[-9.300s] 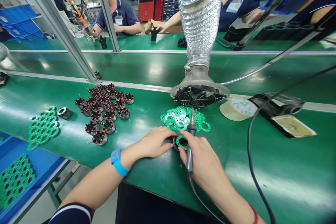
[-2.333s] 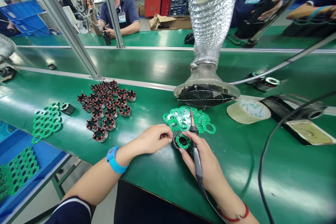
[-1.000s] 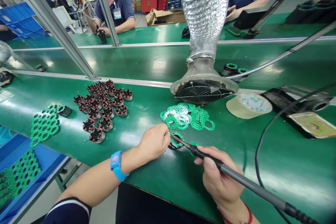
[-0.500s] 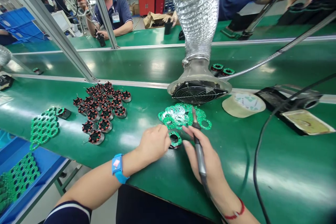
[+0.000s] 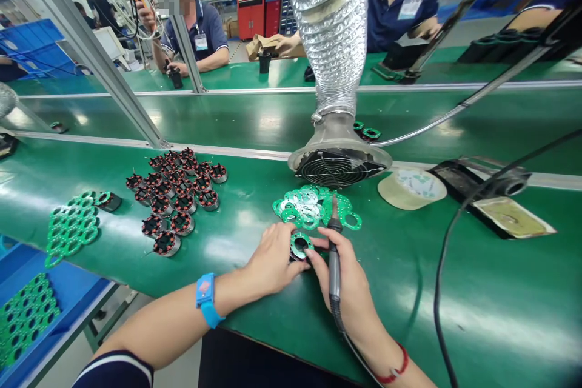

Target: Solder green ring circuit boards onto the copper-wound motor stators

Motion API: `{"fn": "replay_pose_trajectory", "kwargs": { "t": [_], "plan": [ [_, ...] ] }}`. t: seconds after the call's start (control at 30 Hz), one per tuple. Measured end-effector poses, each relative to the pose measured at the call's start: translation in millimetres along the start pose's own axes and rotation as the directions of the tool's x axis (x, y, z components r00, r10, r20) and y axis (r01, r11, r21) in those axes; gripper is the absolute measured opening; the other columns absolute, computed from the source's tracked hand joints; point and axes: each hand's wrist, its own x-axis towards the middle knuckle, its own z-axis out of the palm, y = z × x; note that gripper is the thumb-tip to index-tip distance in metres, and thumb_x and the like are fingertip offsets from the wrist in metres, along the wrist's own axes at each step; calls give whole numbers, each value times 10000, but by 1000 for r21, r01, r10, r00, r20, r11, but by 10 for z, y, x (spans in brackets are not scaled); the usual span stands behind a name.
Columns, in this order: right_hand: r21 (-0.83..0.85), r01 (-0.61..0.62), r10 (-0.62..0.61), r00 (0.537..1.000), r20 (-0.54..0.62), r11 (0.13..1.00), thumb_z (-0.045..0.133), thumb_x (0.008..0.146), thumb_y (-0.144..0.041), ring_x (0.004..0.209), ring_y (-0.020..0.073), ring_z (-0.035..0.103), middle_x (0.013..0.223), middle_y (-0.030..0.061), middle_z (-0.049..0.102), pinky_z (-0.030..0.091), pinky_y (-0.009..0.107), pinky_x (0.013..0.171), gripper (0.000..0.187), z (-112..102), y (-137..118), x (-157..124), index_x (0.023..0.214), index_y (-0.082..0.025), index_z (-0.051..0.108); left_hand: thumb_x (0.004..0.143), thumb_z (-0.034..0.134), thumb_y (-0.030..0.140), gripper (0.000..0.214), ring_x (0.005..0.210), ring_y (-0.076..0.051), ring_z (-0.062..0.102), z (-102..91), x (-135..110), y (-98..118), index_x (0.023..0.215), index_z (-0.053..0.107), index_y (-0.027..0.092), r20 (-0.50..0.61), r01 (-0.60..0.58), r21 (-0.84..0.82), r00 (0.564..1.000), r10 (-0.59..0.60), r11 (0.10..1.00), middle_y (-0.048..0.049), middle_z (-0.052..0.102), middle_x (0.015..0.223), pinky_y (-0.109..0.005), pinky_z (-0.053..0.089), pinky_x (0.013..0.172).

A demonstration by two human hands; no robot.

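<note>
A wound motor stator topped by a green ring circuit board (image 5: 299, 236) sits on the bench between my hands. My left hand (image 5: 271, 259) has its fingers and thumb curled round the left side of it. In my right hand (image 5: 348, 276) a soldering iron (image 5: 334, 267) lies along the palm, tip pointing away from me. The right thumb and fingertips also press at the ring board's right side. Just beyond is a pile of loose green ring boards (image 5: 302, 201), and the iron's tip shows in front of it.
Over the pile hangs a fume extractor hood (image 5: 339, 160). Several wound stators (image 5: 182, 200) stand to the left, beside a green board panel (image 5: 75, 224). At right are a tape roll (image 5: 409, 191), a sponge tray (image 5: 516, 218) and a black cable (image 5: 439, 291). Co-workers (image 5: 200, 42) sit opposite.
My left hand has gone from a fist beside the stator to a grip round it. The right fingers have closed in onto the ring board, and the iron stands more upright.
</note>
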Motion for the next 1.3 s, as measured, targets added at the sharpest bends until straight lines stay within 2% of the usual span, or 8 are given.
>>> {"fn": "replay_pose_trajectory", "kwargs": {
  "t": [0.3,0.43,0.57,0.63,0.73,0.9,1.13,1.3],
  "plan": [
    [-53,28,-30,999,-39,998,519,860,-481,870,227,655,930,62,666,521,428,832,406,24,27,-68,1187,-241,502,763,634,196,414,1050,-267,454,-39,62,-95,1132,450,176,6,-197,-19,980,197,980,-111,506,1126,-446,409,916],
    [-58,111,-112,994,-8,992,496,882,-433,1012,234,628,1082,90,643,513,421,878,397,28,45,-30,1226,-236,466,759,615,131,486,1155,-270,439,-75,106,-150,1207,435,179,41,-294,-136,952,302,946,-122,497,1203,-452,391,1001],
    [-86,141,-136,989,57,986,476,897,-413,1021,229,631,1140,88,636,525,398,855,347,20,70,32,1201,-247,487,745,646,120,698,1194,-268,482,-25,91,-192,1334,278,188,-28,-162,-279,987,160,947,-154,432,1293,-459,425,1008],
    [-105,152,-149,988,40,983,487,895,-421,985,226,639,1105,86,645,526,394,847,350,19,79,42,1195,-241,495,738,662,126,629,1141,-266,516,8,68,-193,1277,339,173,-79,-114,-243,992,98,963,-149,459,1235,-459,457,973],
    [-118,179,-181,984,0,977,486,901,-421,982,223,637,1101,90,644,529,384,843,357,24,80,34,1204,-232,494,770,624,113,456,1145,-273,500,44,33,-164,1181,432,157,-122,-147,-106,983,134,983,-143,505,1187,-470,449,986],
    [-132,192,-194,981,-2,973,480,908,-408,977,223,644,1101,92,651,538,381,834,345,28,70,29,1200,-227,502,777,579,87,570,1246,-302,435,87,-2,-117,1300,371,175,-174,-173,53,968,180,983,-150,466,1330,-527,375,1056],
    [-117,202,-205,979,-12,972,481,898,-413,1000,231,645,1109,93,659,541,397,847,352,63,101,41,1193,-226,524,759,632,121,476,1162,-268,500,29,65,-170,1205,474,176,-111,-148,-87,984,138,985,-127,558,1223,-481,410,1016],
    [-156,153,-168,982,-84,976,475,871,-467,1032,248,643,1142,88,658,534,418,867,385,-140,87,107,1175,-233,515,698,733,204,745,1233,-314,427,7,74,-70,1339,355,173,0,-109,-36,994,109,993,-162,455,1354,-502,361,1031]
  ]
}}
